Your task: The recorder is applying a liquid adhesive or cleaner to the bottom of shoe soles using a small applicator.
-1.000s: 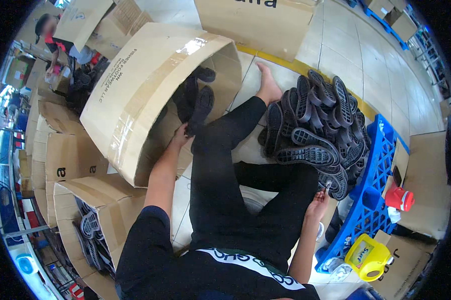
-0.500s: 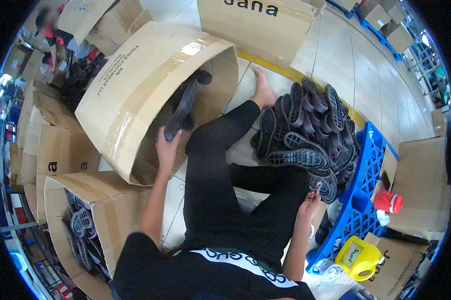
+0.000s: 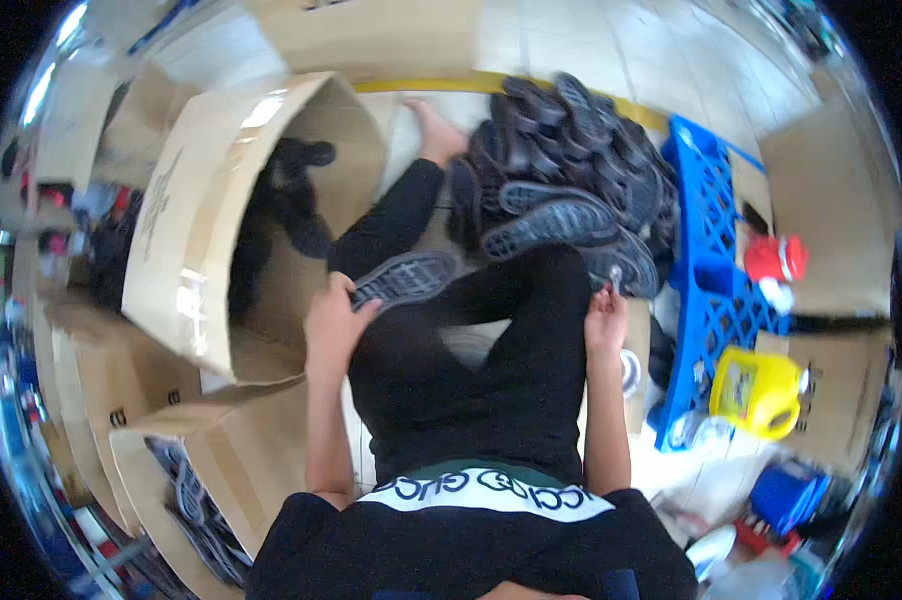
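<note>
My left hand [image 3: 333, 325] grips one end of a dark shoe [image 3: 406, 278], held above my bent leg with its grey patterned sole facing up. Beside my right knee, my right hand [image 3: 605, 318] is closed on a small shiny tool [image 3: 616, 277], whose kind is too blurred to make out. Just beyond that hand lies a large pile of dark shoes [image 3: 561, 140], several with their treads upward. To the left, a big tipped carton [image 3: 196, 215] opens toward me, with more dark shoes [image 3: 306, 215] inside its mouth.
A second open carton [image 3: 246, 455] with shoes stands at my lower left. On the right is a blue plastic pallet [image 3: 696, 330], with a red container [image 3: 774, 258] and a yellow jug [image 3: 756, 393] near it. A roll of tape [image 3: 629, 370] lies beside my right forearm.
My left hand has come from the carton's mouth to above my leg, with a shoe in its grip, sole now upward. My right hand stays beside my knee. The whole view has shifted.
</note>
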Demonstrator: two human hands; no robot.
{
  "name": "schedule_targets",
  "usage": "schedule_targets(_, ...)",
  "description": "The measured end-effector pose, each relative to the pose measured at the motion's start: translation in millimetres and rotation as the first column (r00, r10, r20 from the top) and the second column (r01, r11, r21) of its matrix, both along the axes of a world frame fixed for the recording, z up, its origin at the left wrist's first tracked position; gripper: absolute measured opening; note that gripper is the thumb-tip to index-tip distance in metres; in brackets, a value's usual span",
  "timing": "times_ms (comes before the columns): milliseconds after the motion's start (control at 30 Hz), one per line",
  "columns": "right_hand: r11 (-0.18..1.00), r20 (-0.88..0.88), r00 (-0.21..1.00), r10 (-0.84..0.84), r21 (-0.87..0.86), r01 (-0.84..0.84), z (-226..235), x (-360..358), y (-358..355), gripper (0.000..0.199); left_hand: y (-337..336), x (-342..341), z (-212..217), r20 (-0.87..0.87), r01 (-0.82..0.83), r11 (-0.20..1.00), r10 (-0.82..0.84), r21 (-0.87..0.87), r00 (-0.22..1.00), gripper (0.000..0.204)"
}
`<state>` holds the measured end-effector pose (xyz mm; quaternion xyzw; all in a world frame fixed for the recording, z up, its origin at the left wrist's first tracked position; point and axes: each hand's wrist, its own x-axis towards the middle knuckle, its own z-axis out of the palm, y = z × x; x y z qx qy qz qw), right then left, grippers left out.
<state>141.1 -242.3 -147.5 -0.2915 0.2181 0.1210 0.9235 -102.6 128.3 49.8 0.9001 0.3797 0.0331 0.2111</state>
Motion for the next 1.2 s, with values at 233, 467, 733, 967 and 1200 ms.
schedule_targets(233, 0.678, -0.059, 0.995, -0.084, -0.735, 0.014, 42, -67, -72, 0.018, 81, 4, -33, -0.020, 0.200, 0.699, -0.292, -0.686, 0.956, 0.043)
schedule_targets(467, 0.145, -0.103, 0.991, 0.084, -0.983, -0.114, 12, -108, -168, 0.020, -10, 64, -25, 0.319, 0.301, 0.104, 0.309, -0.948, 0.896, 0.040)
schedule_targets(733, 0.001, -0.133, 0.962, 0.237, -0.991, -0.137, -50, -95, -186, 0.018, -81, 84, -48, 0.174, 0.291, -0.244, 0.408, -0.925, 0.896, 0.042)
schedule_targets(967, -0.089, -0.186, 0.941, 0.282, -0.982, -0.168, -53, -89, -194, 0.018, -66, 82, -53, -0.027, 0.065, -0.176, 0.474, -0.982, 0.880, 0.031)
schedule_targets(1200, -0.246, -0.126, 0.936, 0.328, -0.968, -0.044, -54, -86, -210, 0.021, -57, 82, -57, 0.042, 0.183, -0.214, 0.534, -0.959, 0.844, 0.029)
